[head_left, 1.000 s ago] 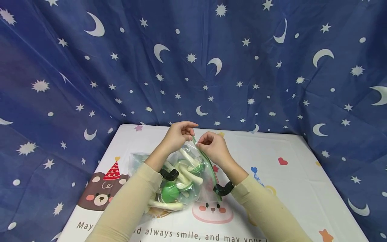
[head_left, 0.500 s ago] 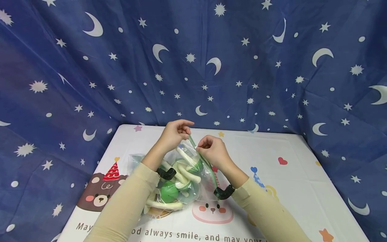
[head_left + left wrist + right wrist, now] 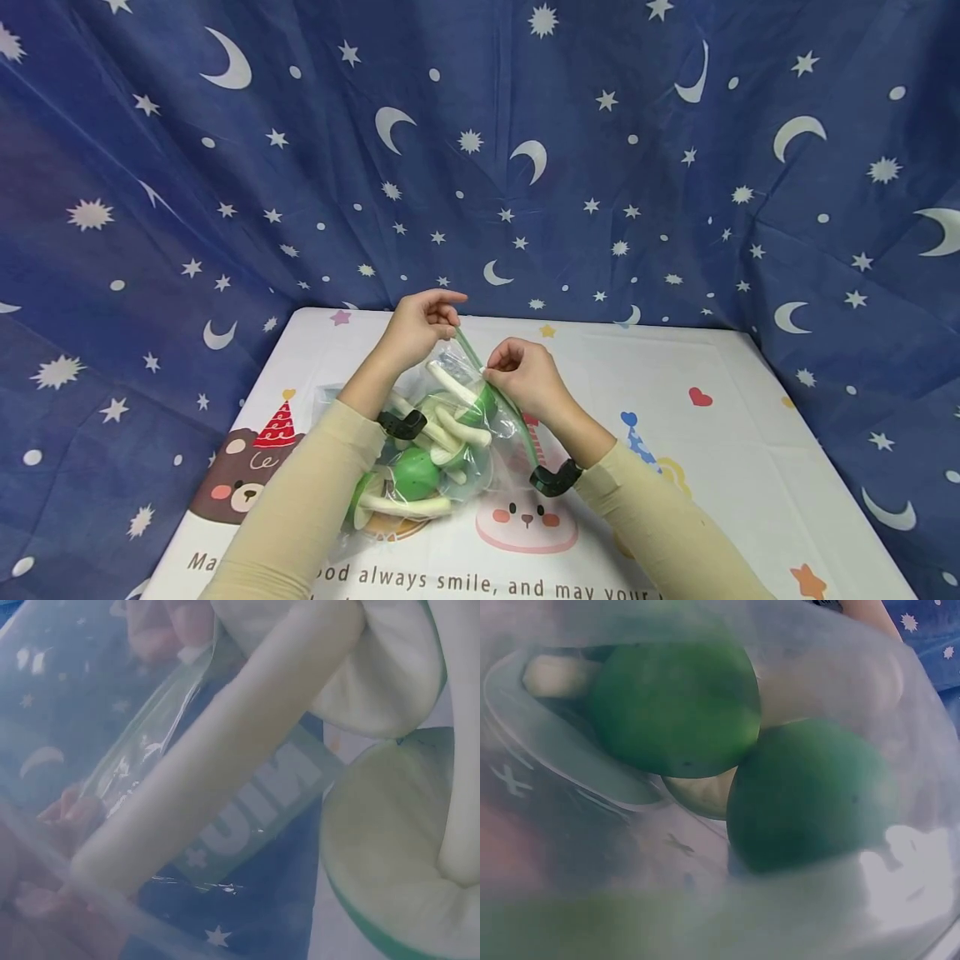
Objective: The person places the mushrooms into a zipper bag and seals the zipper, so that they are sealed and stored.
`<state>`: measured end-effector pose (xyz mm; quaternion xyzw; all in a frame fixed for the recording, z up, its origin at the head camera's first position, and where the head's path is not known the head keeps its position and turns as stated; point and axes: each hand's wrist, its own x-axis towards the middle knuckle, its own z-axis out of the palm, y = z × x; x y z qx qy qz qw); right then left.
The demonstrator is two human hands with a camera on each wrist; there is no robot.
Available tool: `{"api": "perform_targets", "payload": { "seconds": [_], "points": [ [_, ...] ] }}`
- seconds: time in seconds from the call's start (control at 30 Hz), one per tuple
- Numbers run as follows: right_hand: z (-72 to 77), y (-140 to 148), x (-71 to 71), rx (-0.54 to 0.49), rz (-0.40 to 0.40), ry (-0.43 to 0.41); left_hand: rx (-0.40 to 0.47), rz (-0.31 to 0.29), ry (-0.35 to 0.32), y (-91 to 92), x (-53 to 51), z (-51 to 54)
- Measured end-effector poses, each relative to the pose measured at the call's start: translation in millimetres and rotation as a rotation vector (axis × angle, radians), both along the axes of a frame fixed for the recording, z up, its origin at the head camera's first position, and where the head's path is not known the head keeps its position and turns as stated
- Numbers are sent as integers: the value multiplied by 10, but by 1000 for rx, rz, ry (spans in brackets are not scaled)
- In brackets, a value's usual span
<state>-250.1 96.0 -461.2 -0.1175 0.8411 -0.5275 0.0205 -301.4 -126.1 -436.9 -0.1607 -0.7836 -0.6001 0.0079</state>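
A clear zip bag (image 3: 480, 475) with a green closure strip (image 3: 466, 346) lies on the table, filled with several mushroom-shaped pieces (image 3: 416, 475) that have green caps and cream stems. At the strip's far end, my left hand (image 3: 420, 325) pinches the bag's corner between thumb and fingers. Lower along the same strip, my right hand (image 3: 529, 377) pinches a small white slider (image 3: 484, 372). Through the plastic, the left wrist view has a long cream stem (image 3: 217, 757) close up. Two green caps (image 3: 679, 709) fill the middle of the right wrist view.
The table's white cloth (image 3: 675, 467) carries printed animals, hearts and lettering. A blue curtain (image 3: 570, 167) with moons and stars hangs behind the table and at both sides. Black camera bands (image 3: 556, 478) sit on both wrists.
My left hand has moved left and slightly away, drawing the bag's corner with it. My right hand has shifted slightly down the strip, and more strip shows between the hands.
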Motion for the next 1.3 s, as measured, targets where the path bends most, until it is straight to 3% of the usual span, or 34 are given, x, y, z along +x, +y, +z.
{"api": "perform_targets", "payload": {
  "seconds": [0.67,1.3],
  "points": [
    [38,15,66,-12,42,-30,8,47,27,-157,-30,72],
    [-58,98,208,-27,55,-100,11,75,9,-309,-53,72]
  ]
}}
